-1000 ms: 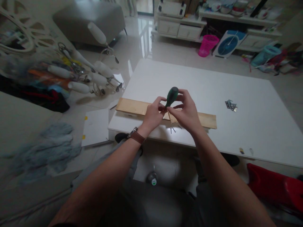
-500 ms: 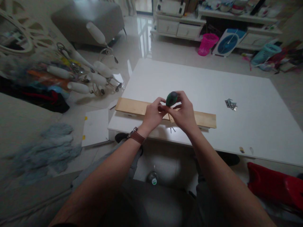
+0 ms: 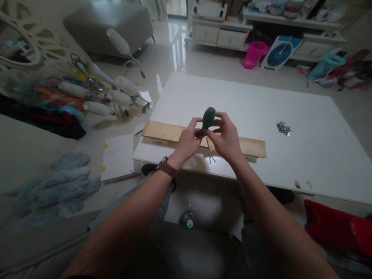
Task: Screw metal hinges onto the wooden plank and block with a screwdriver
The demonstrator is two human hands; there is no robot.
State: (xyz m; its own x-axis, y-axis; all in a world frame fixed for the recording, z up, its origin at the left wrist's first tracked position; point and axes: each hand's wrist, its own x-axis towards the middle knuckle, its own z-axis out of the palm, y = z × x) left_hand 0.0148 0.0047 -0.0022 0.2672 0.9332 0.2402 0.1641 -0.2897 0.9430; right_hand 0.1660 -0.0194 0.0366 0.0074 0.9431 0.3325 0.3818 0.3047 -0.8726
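Note:
A green-handled screwdriver (image 3: pixel 208 117) stands nearly upright over a long wooden board (image 3: pixel 252 147) that lies near the front edge of a white table (image 3: pixel 250 104). My right hand (image 3: pixel 225 139) is closed round the lower part of the handle. My left hand (image 3: pixel 187 141), with a brown watch strap on its wrist, pinches at the tool's shaft just below the handle. What sits under the tip is hidden by my fingers. A few small screws (image 3: pixel 212 159) lie on the table just in front of the board.
A small pile of metal hinges (image 3: pixel 284 128) lies on the table to the right. A chandelier with white lamps (image 3: pixel 110 93) lies on the floor at the left, beside a white panel (image 3: pixel 117 157). A red object (image 3: pixel 337 228) sits at lower right.
The screwdriver handle tipped toward me half a second ago and now stands upright again. Both hands stay on it at the same spot over the board.

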